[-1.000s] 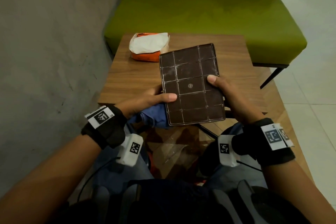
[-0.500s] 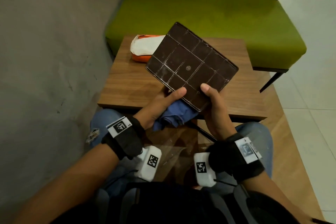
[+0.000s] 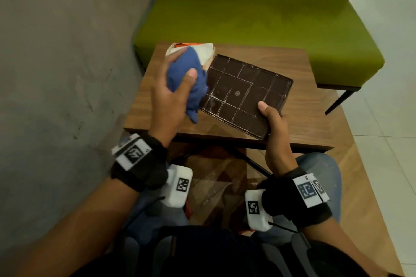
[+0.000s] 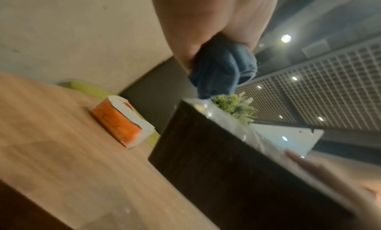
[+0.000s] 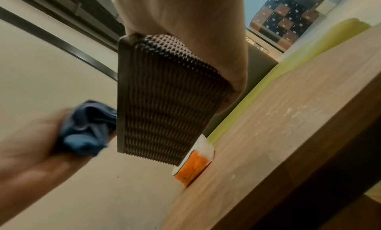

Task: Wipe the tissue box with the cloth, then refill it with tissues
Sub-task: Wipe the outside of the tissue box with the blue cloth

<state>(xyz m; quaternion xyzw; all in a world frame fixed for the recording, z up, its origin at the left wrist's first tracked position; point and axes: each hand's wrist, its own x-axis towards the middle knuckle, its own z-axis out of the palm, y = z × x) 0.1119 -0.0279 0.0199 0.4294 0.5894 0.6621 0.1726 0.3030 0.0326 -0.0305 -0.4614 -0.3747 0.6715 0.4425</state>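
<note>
Gripping one near corner of the tissue box point(image 3: 245, 93), the right hand point(image 3: 273, 132) is holding it tilted above the table point(image 3: 304, 105), gridded underside facing up. Left hand point(image 3: 167, 99) is clutching the bunched blue cloth point(image 3: 186, 78) just beside the box's left edge. Orange tissue pack point(image 5: 192, 168) is sitting further back on the table. Risk: a one-corner hold is looking weak, so wiping pressure could be levering the box out and dropping it.
</note>
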